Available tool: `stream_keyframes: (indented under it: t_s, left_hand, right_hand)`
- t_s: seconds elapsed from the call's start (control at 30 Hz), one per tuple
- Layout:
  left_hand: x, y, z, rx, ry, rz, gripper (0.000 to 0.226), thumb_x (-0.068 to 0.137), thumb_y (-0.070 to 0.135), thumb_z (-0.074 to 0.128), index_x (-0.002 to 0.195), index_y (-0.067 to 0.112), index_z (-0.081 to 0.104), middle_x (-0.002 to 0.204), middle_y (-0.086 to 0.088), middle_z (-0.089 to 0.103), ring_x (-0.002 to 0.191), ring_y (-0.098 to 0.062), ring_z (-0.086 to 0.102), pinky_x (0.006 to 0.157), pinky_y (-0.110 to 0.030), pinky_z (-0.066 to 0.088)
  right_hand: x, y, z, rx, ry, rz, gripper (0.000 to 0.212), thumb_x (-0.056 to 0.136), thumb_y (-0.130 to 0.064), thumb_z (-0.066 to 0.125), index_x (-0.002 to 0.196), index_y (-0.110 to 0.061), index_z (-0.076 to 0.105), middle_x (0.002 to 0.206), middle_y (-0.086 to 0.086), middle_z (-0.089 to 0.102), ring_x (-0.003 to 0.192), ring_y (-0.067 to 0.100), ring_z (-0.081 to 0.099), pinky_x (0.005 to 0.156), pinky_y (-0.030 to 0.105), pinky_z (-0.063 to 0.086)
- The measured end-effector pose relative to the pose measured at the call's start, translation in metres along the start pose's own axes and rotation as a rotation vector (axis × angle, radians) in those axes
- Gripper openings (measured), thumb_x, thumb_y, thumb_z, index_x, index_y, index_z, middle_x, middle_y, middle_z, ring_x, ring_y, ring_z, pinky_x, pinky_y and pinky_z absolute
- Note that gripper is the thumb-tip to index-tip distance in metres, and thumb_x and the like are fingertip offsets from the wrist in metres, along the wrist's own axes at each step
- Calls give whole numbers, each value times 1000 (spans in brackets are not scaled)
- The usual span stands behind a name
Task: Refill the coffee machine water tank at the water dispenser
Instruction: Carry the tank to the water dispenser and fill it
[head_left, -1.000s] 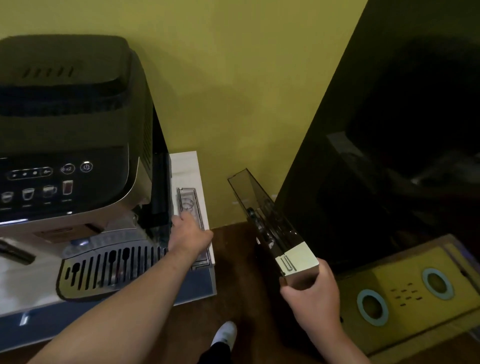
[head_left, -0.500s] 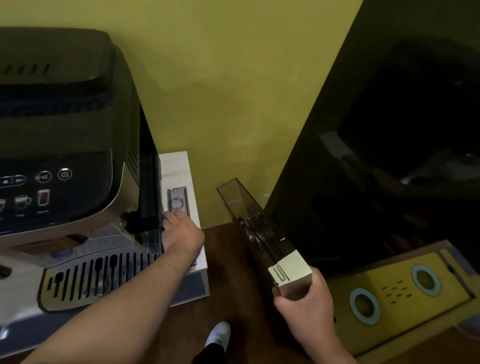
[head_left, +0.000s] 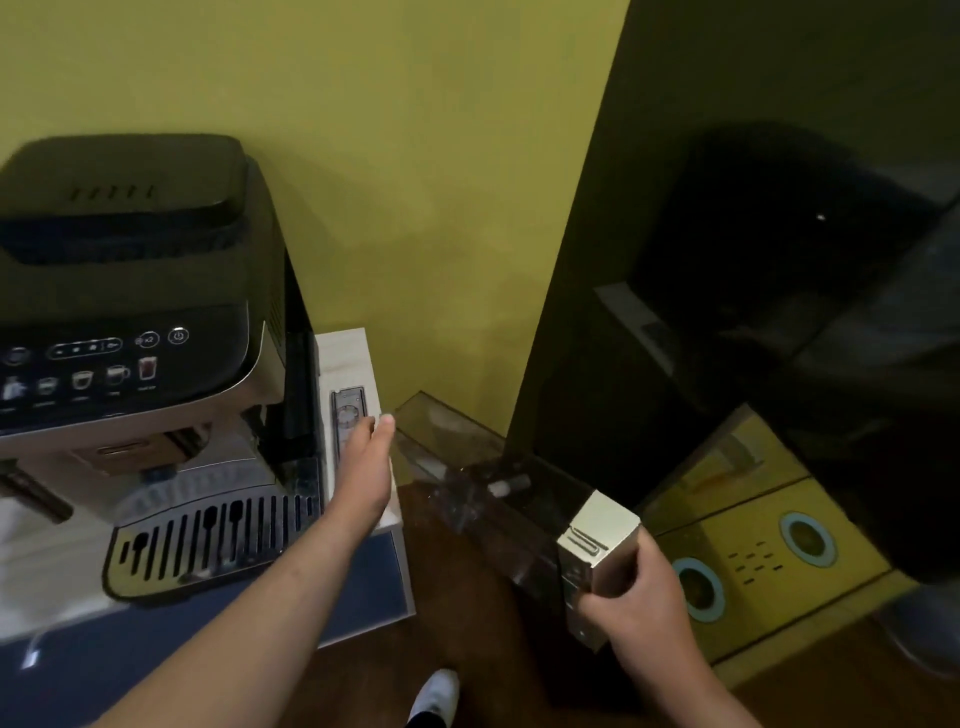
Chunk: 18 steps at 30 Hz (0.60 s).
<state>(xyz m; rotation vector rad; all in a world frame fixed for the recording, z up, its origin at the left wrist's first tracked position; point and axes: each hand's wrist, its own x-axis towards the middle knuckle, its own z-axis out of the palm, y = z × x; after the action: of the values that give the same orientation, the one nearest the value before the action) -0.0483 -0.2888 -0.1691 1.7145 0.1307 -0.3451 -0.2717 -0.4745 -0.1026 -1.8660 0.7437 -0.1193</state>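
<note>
At the far left the coffee machine (head_left: 140, 322) stands on the desk (head_left: 353, 353), its black lid on top, its lit icon panel facing the viewer and its slotted drip tray (head_left: 208, 545) in front. Just right of the machine's dark side, a narrow clear lid (head_left: 347, 415) lies flat on the pale desk top, its long side running away toward the yellow wall (head_left: 389, 182). The left hand (head_left: 366, 467) reaches forward over the desk's right edge, fingers stretched out and held together, the tips resting over the near end of that lid; it grips nothing that can be made out. To the right, off the desk and above the brown floor (head_left: 467, 623), the water tank (head_left: 493, 483) is held in the air. It is a long smoky transparent box whose long axis runs from the lower right up to the upper left, its far open end pointing toward the wall corner and close to the left hand's thumb. The right hand (head_left: 639, 608) is closed around the tank's near end, at the beige front panel with the level mark. Immediately behind the tank rises a tall black cabinet (head_left: 727, 260), its glossy side close to the tank's right flank. At the lower right sits a yellow board (head_left: 769, 561) with two blue-ringed holes, and a white shoe (head_left: 434, 696) shows at the bottom edge.
</note>
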Motion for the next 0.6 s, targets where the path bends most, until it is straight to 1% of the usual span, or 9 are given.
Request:
stream_keyframes:
  t_s: [0.07, 0.13, 0.17, 0.27, 0.33, 0.4, 0.47, 0.53, 0.6]
  left_hand:
    - [-18, 2, -2, -155, -43, -33, 61, 94, 62, 39, 128, 16, 59, 127, -3, 63, 121, -21, 55, 109, -41, 38]
    - [-42, 2, -7, -190, -66, -11, 45, 103, 49, 32, 109, 19, 65, 108, -4, 66, 101, -18, 59, 93, -34, 43]
    - [-52, 1, -10, -193, -77, -5, 45, 105, 46, 30, 105, 19, 66, 105, -7, 66, 96, -20, 58, 86, -34, 43]
    - [-83, -4, -18, -251, -120, 30, 51, 101, 53, 33, 108, 16, 68, 107, -10, 71, 102, -25, 61, 87, -36, 44]
    - [-104, -4, -21, -308, -128, 79, 53, 91, 56, 40, 105, 12, 67, 95, -9, 71, 94, -24, 64, 81, -35, 47]
    - [-122, -3, -22, -367, -115, 128, 51, 83, 55, 45, 96, 10, 65, 85, -12, 65, 82, -24, 60, 72, -33, 47]
    - [-141, -4, -22, -404, -107, 157, 50, 75, 56, 52, 89, 9, 64, 82, -14, 61, 77, -25, 57, 69, -33, 45]
    - [-156, -6, -23, -416, -84, 153, 52, 70, 58, 53, 87, 10, 63, 81, -14, 60, 75, -25, 56, 68, -32, 44]
    - [-170, -6, -24, -413, -89, 168, 47, 73, 56, 52, 85, 11, 64, 81, -15, 60, 76, -27, 55, 68, -33, 43]
  right_hand:
    - [-15, 7, -13, 10, -12, -25, 72, 58, 10, 81, 93, -45, 50, 98, -12, 65, 95, 2, 59, 76, 22, 46]
    - [-33, 13, -26, 21, -32, -72, 73, 60, 16, 76, 98, -42, 53, 94, -7, 71, 96, 5, 64, 85, 28, 48]
    - [-42, 15, -33, 48, -39, -99, 73, 60, 21, 72, 101, -38, 56, 95, -8, 73, 96, 4, 66, 85, 28, 50]
    - [-66, 20, -53, 144, -92, -130, 69, 61, 25, 68, 104, -28, 58, 97, -23, 72, 95, 0, 66, 76, 21, 54]
    - [-81, 22, -64, 184, -121, -147, 67, 55, 5, 74, 110, -29, 57, 101, -20, 71, 101, 6, 65, 76, 22, 53]
    - [-96, 22, -73, 226, -119, -176, 75, 48, -13, 71, 119, -33, 52, 106, -20, 68, 104, 3, 63, 82, 26, 50]
    - [-112, 19, -79, 268, -113, -211, 77, 55, -26, 69, 128, -34, 46, 110, -24, 65, 107, -2, 60, 84, 26, 49]
    - [-126, 12, -86, 255, -99, -256, 77, 56, -46, 67, 129, -36, 43, 109, -33, 63, 106, -8, 59, 81, 18, 51]
    - [-139, 5, -95, 196, -53, -273, 70, 52, -54, 69, 116, -42, 46, 99, -42, 61, 98, -17, 58, 73, 8, 49]
